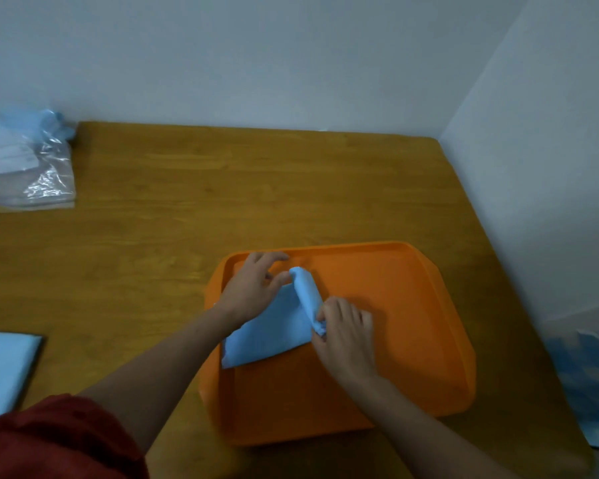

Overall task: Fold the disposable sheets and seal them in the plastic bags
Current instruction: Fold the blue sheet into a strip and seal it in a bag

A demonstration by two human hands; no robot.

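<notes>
Gripping sheet [274,330] in tray [429,271] — right fingers [343,311]; left fingers [270,256] spread — wooden table [187,219], grey walls [256,63].

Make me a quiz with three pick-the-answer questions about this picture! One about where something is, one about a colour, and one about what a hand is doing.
1. Where does the blue sheet lie?
A) in the tray
B) on the floor
C) inside a plastic bag

2. What colour is the tray?
A) green
B) orange
C) white

3. What is the right hand doing?
A) hanging idle
B) holding a cup
C) pinching the sheet's rolled edge

Answers:
1 A, the sheet lies on the tray's bottom.
2 B, its rim and bottom are orange.
3 C, its fingers curl on the near end of the roll.
</notes>
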